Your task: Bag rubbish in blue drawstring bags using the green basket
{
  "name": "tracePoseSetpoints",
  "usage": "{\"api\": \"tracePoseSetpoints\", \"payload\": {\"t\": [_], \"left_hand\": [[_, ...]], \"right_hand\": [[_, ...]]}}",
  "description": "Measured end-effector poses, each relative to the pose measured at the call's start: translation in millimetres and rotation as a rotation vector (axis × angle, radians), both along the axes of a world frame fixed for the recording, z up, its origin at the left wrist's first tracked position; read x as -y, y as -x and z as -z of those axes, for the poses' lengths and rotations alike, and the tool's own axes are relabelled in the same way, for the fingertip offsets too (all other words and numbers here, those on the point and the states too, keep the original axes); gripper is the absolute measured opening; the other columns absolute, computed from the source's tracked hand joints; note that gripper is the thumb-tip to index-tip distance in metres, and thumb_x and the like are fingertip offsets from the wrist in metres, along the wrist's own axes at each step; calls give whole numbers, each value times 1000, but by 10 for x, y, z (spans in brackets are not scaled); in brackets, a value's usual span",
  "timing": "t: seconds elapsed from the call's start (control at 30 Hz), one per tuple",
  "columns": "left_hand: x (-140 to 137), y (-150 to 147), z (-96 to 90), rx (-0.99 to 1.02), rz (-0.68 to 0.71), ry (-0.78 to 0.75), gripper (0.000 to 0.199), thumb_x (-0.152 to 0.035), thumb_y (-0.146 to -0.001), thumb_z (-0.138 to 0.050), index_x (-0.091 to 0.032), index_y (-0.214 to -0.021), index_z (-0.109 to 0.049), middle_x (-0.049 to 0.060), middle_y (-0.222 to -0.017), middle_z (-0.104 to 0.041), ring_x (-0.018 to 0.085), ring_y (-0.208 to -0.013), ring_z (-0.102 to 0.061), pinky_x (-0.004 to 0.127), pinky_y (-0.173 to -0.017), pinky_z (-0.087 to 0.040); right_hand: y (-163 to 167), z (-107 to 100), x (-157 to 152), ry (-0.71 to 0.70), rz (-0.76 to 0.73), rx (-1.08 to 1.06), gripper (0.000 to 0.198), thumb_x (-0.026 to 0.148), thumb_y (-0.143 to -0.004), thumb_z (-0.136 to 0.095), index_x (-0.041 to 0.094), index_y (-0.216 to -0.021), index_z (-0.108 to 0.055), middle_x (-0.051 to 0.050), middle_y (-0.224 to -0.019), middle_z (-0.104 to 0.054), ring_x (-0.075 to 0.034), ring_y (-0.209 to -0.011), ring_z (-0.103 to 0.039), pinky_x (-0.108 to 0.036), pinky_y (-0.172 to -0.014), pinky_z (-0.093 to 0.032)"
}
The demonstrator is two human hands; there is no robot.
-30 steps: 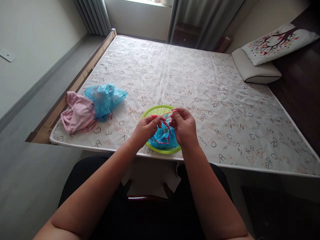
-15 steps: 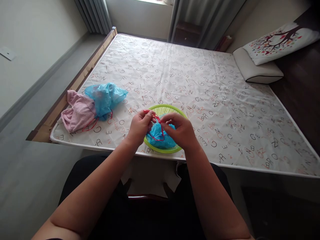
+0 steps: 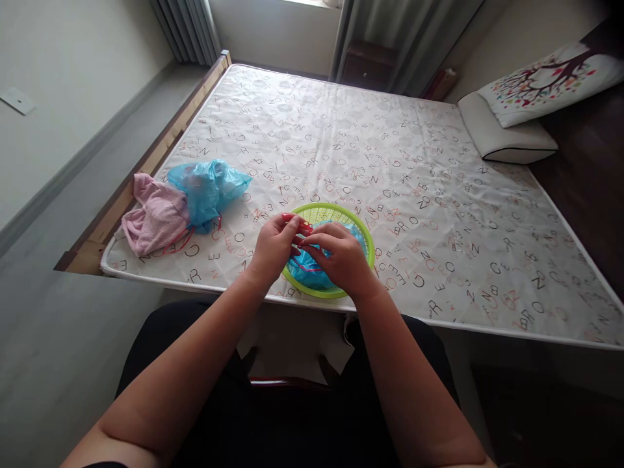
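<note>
1. The left hand (image 3: pixel 272 247) pinches the red string (image 3: pixel 307 229) with tight grip.
2. The right hand (image 3: pixel 345 257) bends close; its grip I cannot tell.
3. Above the green basket (image 3: pixel 372 259), string probably needs gentle pulls.

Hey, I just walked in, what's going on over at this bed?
Someone's left hand is pinching a red string over a green basket with blue plastic inside. The right hand is right beside it; its grip is unclear. The basket sits near the edge of the mattress. Off to the left lie a pink cloth and another blue bag.
</note>
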State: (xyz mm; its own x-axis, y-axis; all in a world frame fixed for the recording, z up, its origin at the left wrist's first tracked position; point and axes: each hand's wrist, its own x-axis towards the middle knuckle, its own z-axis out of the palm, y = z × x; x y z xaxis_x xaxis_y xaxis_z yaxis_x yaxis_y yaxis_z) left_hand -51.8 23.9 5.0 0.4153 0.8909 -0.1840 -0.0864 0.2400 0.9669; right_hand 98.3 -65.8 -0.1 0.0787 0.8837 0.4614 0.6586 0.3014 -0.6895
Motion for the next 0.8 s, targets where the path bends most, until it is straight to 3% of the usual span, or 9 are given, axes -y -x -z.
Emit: {"api": "tracePoseSetpoints", "payload": {"t": [0.2, 0.27, 0.33, 0.4, 0.5, 0.63, 0.8], "left_hand": [[-5, 1, 33, -1, 36, -50, 33, -50, -93, -79, -18, -97, -71, 4, -80, -76, 14, -64, -71, 20, -49, -51], [1, 6, 39, -8, 60, -88, 35, -52, -92, -79, -18, -98, -72, 5, -82, -77, 15, -68, -72, 20, -51, -52], [10, 15, 51, -14, 87, -135, 36, -53, -92, -80, -18, -99, -72, 6, -86, -79, 17, -72, -74, 21, -52, -53], [20, 26, 71, -30, 112, -192, 34, -52, -93, -78, -19, -100, -74, 7, -89, -80, 17, -75, -75, 22, -54, -54], [30, 48, 105, -97, 152, -319, 27, -47, -100, -71, -20, -102, -77, 6, -93, -81, 17, -75, -73, 24, -59, -56], [38, 70, 101, -197, 177, -548, 20, -38, -102, -68, -23, -100, -81, 6, -97, -80, 19, -87, -73, 28, -72, -59], [49, 80, 56, -201, 122, -701, 20, -33, -103, -67, -24, -97, -83, 9, -107, -80, 21, -103, -74, 30, -82, -61]], "right_hand": [[40, 15, -15, -39, 146, -46, 11, 33, -97, -82, 30, -93, -72, -5, -111, -68, -25, -110, -65, -49, -101, -59], [45, 12, -15, -5, 177, -142, 20, 34, -92, -85, 30, -103, -69, -7, -126, -66, -25, -115, -65, -46, -96, -62], [41, 15, -14, 90, 159, -269, 37, 38, -90, -85, 29, -119, -65, -7, -132, -65, -22, -104, -69, -40, -85, -64], [29, 18, -12, 225, 127, -354, 44, 42, -92, -82, 28, -129, -63, -4, -117, -69, -16, -81, -67, -34, -73, -60], [6, 12, -6, 344, 103, -307, 27, 40, -97, -73, 25, -119, -70, 2, -84, -67, -14, -67, -59, -31, -65, -50], [-14, -6, 0, 348, 133, -277, 22, 30, -96, -66, 25, -114, -77, 2, -76, -71, -15, -66, -61, -30, -65, -47], [-55, 0, -29, 369, 194, -561, 22, 28, -90, -66, 23, -106, -80, 3, -69, -72, -15, -64, -65, -29, -64, -51]]}}
